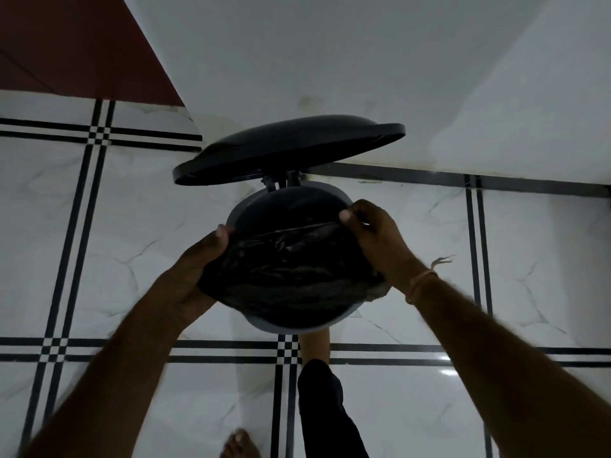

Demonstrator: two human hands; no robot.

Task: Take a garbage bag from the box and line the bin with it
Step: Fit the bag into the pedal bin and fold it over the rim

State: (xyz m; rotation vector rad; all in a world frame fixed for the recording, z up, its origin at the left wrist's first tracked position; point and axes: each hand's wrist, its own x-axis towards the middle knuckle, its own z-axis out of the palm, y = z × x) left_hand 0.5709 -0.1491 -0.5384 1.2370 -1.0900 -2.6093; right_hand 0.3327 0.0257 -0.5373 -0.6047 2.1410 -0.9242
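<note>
Head view, looking straight down: a round grey bin [238, 206] stands on the white tiled floor [99, 246], close to the foot of a pale wall [330, 61]. Its dark lid [287, 147] is tipped up on the hinge at the far side and hangs tilted over the back of the bin.

A black bag [291, 269] lies bunched and crinkled across the near half of the bin's mouth. One taut edge of it runs from side to side between the two hands. The far half of the mouth is uncovered and dark inside.

The left hand [198, 262] grips the bag at the left of the rim, thumb on top of the plastic and fingers curled out of sight beneath it. The right hand [373, 233] pinches the bag's edge at the right of the rim, thumb pressed down near the taut line and knuckles raised. The hands are held well apart, one on either side of the bin, each clamped on the bag. A thin thread [423, 282] is tied round the right wrist, its loose ends sticking out.

Below the bin, a bare foot [314, 345] reaches in against its base, with a dark trouser leg [327, 408] behind it. Whether it is pressing a pedal I cannot tell. The toes of another foot [239, 444] show at the bottom edge. A dark red surface [66, 44] fills the top left corner.
</note>
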